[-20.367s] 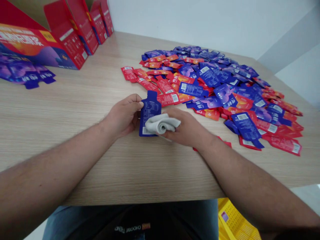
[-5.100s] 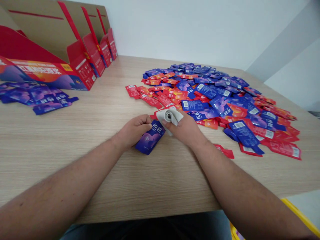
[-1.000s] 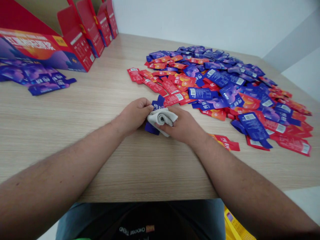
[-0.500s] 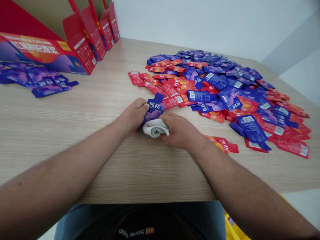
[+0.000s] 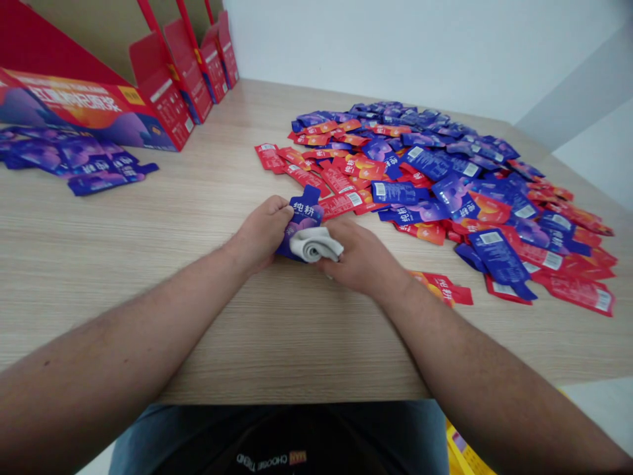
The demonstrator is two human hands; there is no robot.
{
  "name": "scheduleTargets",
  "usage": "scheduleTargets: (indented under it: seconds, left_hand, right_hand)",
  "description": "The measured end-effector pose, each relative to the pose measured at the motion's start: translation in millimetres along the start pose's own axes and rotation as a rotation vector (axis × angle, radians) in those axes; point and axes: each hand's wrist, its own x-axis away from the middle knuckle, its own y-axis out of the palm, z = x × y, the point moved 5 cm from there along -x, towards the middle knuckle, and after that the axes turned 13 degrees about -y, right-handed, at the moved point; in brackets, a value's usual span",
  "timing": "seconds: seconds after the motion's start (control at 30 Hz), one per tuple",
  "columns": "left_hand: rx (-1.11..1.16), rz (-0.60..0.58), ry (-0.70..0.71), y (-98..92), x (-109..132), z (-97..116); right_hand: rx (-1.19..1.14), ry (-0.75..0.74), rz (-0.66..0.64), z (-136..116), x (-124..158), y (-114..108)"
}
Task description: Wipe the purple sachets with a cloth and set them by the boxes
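My left hand [image 5: 264, 229] is closed on the left edge of a blue-purple sachet [image 5: 305, 210] with white lettering and a narrow neck pointing away from me. In my right hand [image 5: 363, 254] is a rolled white cloth [image 5: 314, 244], gripped between thumb and fingers. The cloth lies against the lower part of the sachet's face and covers some of it. Both hands are just above the table, near its middle. A single red-orange sachet [image 5: 448, 287] rests beside my right forearm, partly hidden by it.
A wide heap of blue and red sachets [image 5: 395, 165] spreads over the right side of the table [image 5: 208, 198]. Several blue sachets [image 5: 84, 158] lie at the left, before open red boxes [image 5: 163, 105]. A white wall [image 5: 370, 46] stands behind; something yellow [image 5: 465, 452] is below the right edge.
My right hand has shifted slightly right with the cloth, which now sits a little higher and further right on the sachet. My left hand still grips the sachet.
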Motion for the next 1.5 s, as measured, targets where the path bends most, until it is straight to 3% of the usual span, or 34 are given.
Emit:
scheduleTargets:
  seconds: [0.1,0.23,0.37,0.53,0.67,0.8,0.9,1.0,1.17,1.3,1.43,1.5]
  left_hand:
    - [-0.028,0.008,0.011,-0.4,0.5,0.6]
    - [0.043,-0.004,-0.016,0.6,0.3,-0.7]
    - [0.013,0.004,0.0,1.6,0.8,0.0]
    - [0.063,-0.004,-0.024,1.4,2.2,-0.1]
    - [0.032,-0.017,0.0,1.5,1.3,0.4]
    - [0.06,-0.026,-0.02,2.1,1.3,-0.9]
    - [0.076,-0.049,-0.037,4.7,4.8,-0.4]
    - [0.152,-0.088,-0.073,8.4,8.6,-0.9]
    - [0.332,-0.15,-0.133,13.1,10.9,-5.4]
    - [0.389,-0.21,-0.179,17.1,13.2,-7.9]
    - [0.507,-0.234,-0.226,20.3,15.9,-7.5]
    - [0.495,-0.226,-0.238,20.9,17.5,-7.4]
  right_hand:
    - [-0.054,-0.064,-0.079,-4.0,-0.9,5.5]
    - [0.029,0.085,0.077,4.1,0.3,-2.7]
    - [-0.042,-0.025,-0.064,-1.5,-0.4,5.9]
    - [0.062,0.116,0.113,6.9,2.4,-3.5]
    - [0.0,-0.02,-0.058,-1.4,-0.8,5.0]
    - [0.077,0.129,0.101,6.0,1.4,-4.2]
    - [0.05,0.057,0.024,0.1,0.4,0.9]
    - [0.02,0.012,-0.065,-2.8,-0.3,5.0]
    - [0.079,0.153,0.137,7.7,1.4,-8.7]
    - [0.05,0.036,-0.047,-3.0,-0.5,1.0]
    - [0.112,0.126,0.058,-2.1,1.2,-7.3]
    - [0.108,0.084,0.026,-5.4,0.6,-6.4]
